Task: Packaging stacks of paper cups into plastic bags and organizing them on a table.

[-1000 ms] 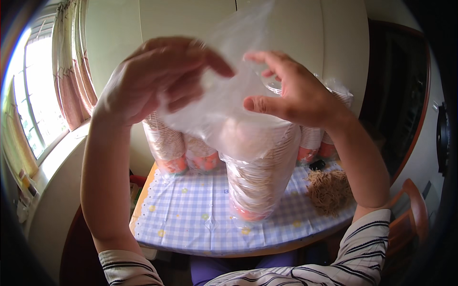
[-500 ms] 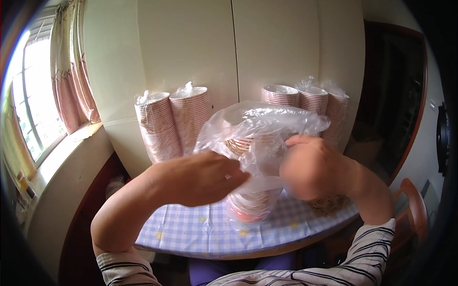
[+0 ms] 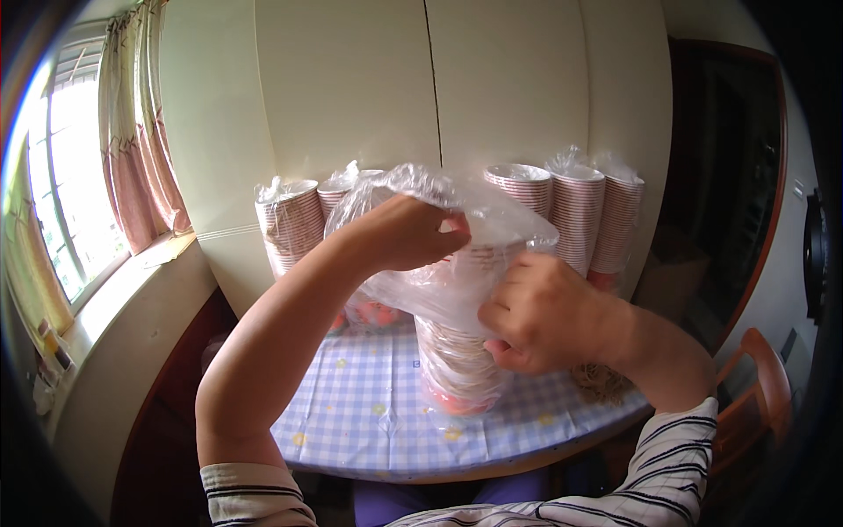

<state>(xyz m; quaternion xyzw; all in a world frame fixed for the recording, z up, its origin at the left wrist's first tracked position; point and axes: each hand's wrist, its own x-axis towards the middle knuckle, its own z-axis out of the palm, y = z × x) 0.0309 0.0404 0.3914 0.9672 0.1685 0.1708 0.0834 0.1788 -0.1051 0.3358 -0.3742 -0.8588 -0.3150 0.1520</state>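
Note:
In front of me a stack of paper bowls (image 3: 452, 360) stands upright on the table, with a clear plastic bag (image 3: 386, 285) loosely round its upper part. My left hand (image 3: 413, 233) is at the top of the bag, fingers curled in a pinch on the film. Lower down, at the right side of the stack, my right hand (image 3: 553, 312) is closed with thumb and fingers together on the bag's side. The crumpled film partly covers the topmost bowls, and the exact grip of the fingertips is hard to make out.
Wrapped bowl stacks (image 3: 290, 220) stand at the back left, more wrapped stacks (image 3: 578, 215) at the back right. A tangle of tan bands or string (image 3: 601, 382) lies on the right of the checked tablecloth (image 3: 360, 430). A wooden chair (image 3: 773, 378) stands at the right.
My left hand has risen to the top of the bag. My right hand has shifted slightly left. The bag's film has swung left and covers more of the back-left stacks.

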